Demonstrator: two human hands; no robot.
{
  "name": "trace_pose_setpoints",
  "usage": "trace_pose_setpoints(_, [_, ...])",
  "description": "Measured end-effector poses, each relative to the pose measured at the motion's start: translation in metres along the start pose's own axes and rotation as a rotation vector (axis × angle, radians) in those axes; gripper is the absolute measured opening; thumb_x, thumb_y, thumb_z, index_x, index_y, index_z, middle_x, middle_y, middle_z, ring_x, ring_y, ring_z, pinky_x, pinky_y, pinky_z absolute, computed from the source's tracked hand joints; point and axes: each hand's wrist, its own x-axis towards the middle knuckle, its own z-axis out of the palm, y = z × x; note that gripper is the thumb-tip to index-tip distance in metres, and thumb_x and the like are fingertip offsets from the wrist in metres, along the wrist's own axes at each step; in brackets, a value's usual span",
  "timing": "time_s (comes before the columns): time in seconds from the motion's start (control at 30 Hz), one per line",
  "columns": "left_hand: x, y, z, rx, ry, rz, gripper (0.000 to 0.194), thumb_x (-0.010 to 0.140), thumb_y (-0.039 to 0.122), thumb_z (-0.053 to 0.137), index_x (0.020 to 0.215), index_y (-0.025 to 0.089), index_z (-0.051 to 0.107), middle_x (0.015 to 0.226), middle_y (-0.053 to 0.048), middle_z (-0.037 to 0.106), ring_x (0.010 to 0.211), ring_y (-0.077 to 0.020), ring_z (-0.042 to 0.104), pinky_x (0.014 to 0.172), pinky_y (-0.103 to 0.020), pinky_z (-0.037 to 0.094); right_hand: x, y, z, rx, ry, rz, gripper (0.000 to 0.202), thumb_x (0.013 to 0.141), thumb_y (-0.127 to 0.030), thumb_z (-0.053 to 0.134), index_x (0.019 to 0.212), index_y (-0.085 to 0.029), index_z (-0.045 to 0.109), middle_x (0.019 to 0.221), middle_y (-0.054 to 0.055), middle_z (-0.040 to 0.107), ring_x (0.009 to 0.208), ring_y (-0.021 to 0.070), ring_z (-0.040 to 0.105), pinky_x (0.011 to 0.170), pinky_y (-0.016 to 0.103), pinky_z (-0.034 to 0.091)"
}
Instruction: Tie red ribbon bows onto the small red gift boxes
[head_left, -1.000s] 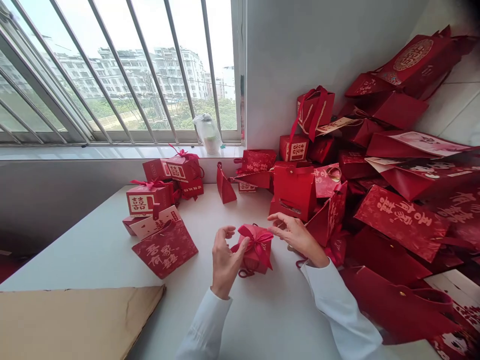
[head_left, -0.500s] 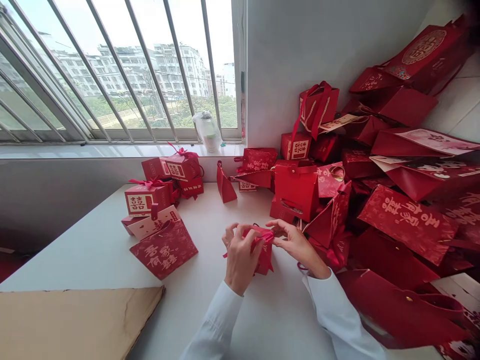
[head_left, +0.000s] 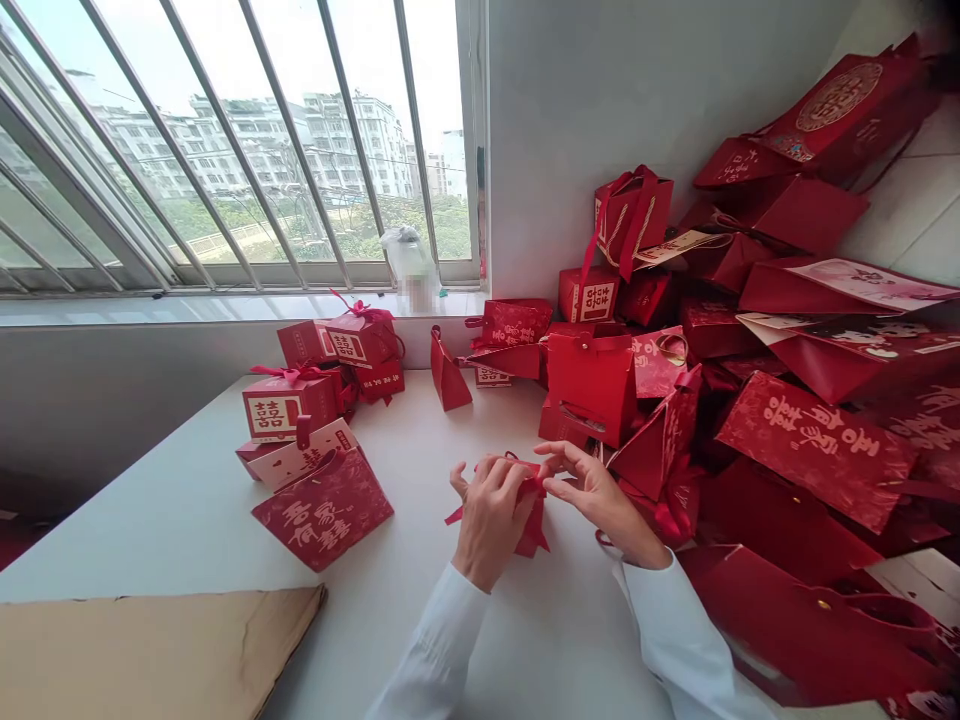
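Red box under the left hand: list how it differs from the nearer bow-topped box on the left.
The red box is partly covered by the left hand; the bow-topped box stands untouched. The red box sits on the table; the bow-topped box appears stacked on another package. Both are red with ribbon.

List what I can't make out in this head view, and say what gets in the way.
In the head view:
Small red box: mostly hidden behind the left hand.
Whether that hand grips the ribbon: its own back hides the fingertips.
Cardboard: cut off by left and bottom edges.
Bag pile: cut off by right edge.
Plastic-wrapped thing: lower part blurred.
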Motion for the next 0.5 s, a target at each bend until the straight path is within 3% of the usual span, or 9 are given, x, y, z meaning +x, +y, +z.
trace_pose_setpoints(0.13, [0.003, -0.003, -0.002, -0.076, -0.115, -0.034, 0.013, 0.083, 0.023, 0.057, 0.095, 0.026, 0.057, 0.096, 0.0, 0.064, 0.1, -0.0207, 0.052, 0.093, -0.046, 0.02, 0.003, 0.001, -0.001, -0.059, -0.055, 0.024, 0.033, 0.08, -0.027, 0.057, 0.112, -0.023, 0.054, 0.085, 0.0, 0.059, 0.086, 0.0154, 0.056, 0.075, 0.028, 0.046])
trace_pose_setpoints(0.27, [0.006, -0.012, -0.002, -0.099, -0.2, -0.036, 0.01, 0.08, 0.027, 0.06, 0.09, 0.027, 0.06, 0.098, 0.0, 0.065, 0.101, -0.0238, 0.049, 0.087, -0.045, 0.026, 0.006, 0.0, 0.0, -0.146, -0.074, 0.061, 0.035, 0.078, -0.025, 0.058, 0.112, -0.022, 0.056, 0.083, 0.0, 0.06, 0.081, 0.0158, 0.057, 0.075, 0.029, 0.045])
trace_pose_setpoints(0.5, [0.006, -0.015, -0.001, -0.146, -0.214, -0.074, 0.008, 0.075, 0.018, 0.06, 0.081, 0.023, 0.061, 0.093, -0.002, 0.064, 0.099, -0.0235, 0.05, 0.085, -0.043, 0.029, 0.01, 0.0, 0.004, 0.128, -0.131, 0.15, 0.038, 0.081, -0.036, 0.057, 0.116, -0.022, 0.051, 0.075, -0.002, 0.058, 0.075, 0.0135, 0.055, 0.072, 0.027, 0.043])
